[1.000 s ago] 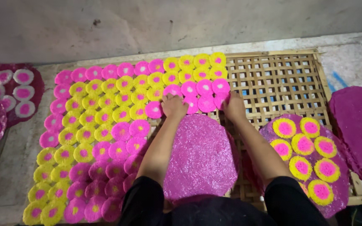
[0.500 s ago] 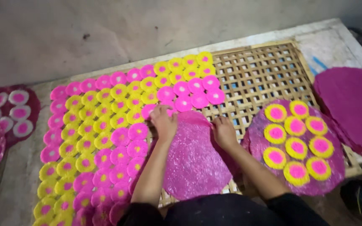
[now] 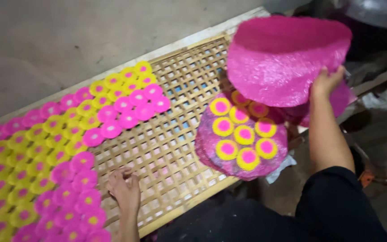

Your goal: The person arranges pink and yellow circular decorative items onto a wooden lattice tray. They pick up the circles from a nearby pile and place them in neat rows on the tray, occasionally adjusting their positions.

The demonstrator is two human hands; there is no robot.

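My right hand (image 3: pixel 324 83) grips a large round magenta mat (image 3: pixel 283 58) by its edge and holds it up at the right, above a second magenta mat (image 3: pixel 242 139) that carries several yellow-and-pink discs. My left hand (image 3: pixel 124 188) rests flat on the bamboo lattice tray (image 3: pixel 166 143), fingers spread, holding nothing, right beside the rows of pink and yellow round discs (image 3: pixel 59 148) laid out on the tray's left part.
A grey concrete floor (image 3: pixel 68 40) lies beyond the tray. More magenta mats (image 3: pixel 337 101) are stacked at the right under the raised one. A scrap of white cloth (image 3: pixel 379 101) lies at the far right. My dark-clothed legs fill the lower right.
The magenta mat that lay on the lattice between my hands is now lifted off to the right in my right hand. The view has swung right; my left hand stays on the lattice.
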